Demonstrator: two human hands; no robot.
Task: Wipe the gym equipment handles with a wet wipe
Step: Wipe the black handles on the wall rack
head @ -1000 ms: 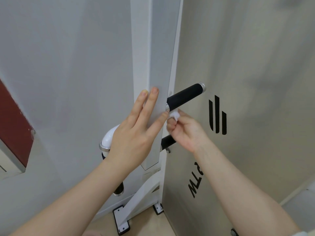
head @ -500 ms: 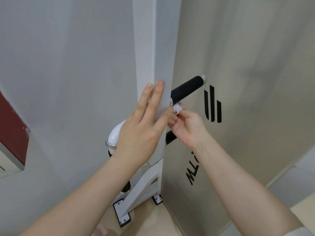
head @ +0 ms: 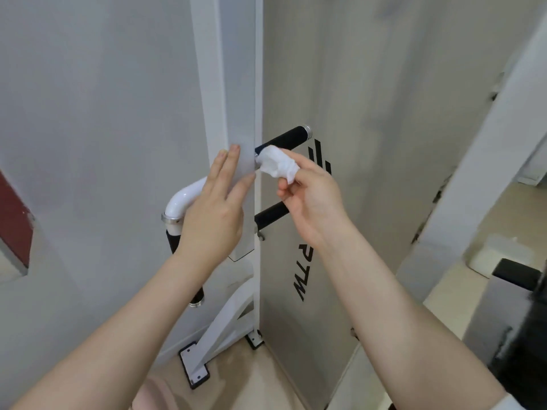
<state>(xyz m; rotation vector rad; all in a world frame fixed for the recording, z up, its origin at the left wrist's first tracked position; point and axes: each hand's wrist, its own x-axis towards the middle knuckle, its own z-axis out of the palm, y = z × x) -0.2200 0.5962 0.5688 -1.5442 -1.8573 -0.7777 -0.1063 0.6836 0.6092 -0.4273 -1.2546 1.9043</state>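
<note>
A: What's hidden from us here?

B: Plenty. The white upright post point(head: 233, 84) covers the inner ends of both black grips, and the left hand point(head: 211, 214) blocks most of the curved white tube point(head: 185, 196) and the top of the black grip point(head: 173, 241) hanging below it. The lettering on the grey panel point(head: 355, 143) is partly behind the right forearm, and the dark shape at the far right edge is cut off and blurred, so I can't name it.

A: And the left hand?

B: Flat against the post, fingers point(head: 229, 164) stretched out and together, thumb at the post's right edge. Nothing in it.

A: The right hand?

B: The right hand point(head: 313, 199) pinches the bunched white wet wipe point(head: 278, 164) between thumb and forefinger; the other fingers curl loosely underneath.

A: Where is the wipe?

B: At the base of the upper black handle point(head: 285, 139), right beside the post. Whether it actually presses on the handle I can't tell. The lower black handle point(head: 270, 214) sits just beneath the right hand, apart from it.
</note>
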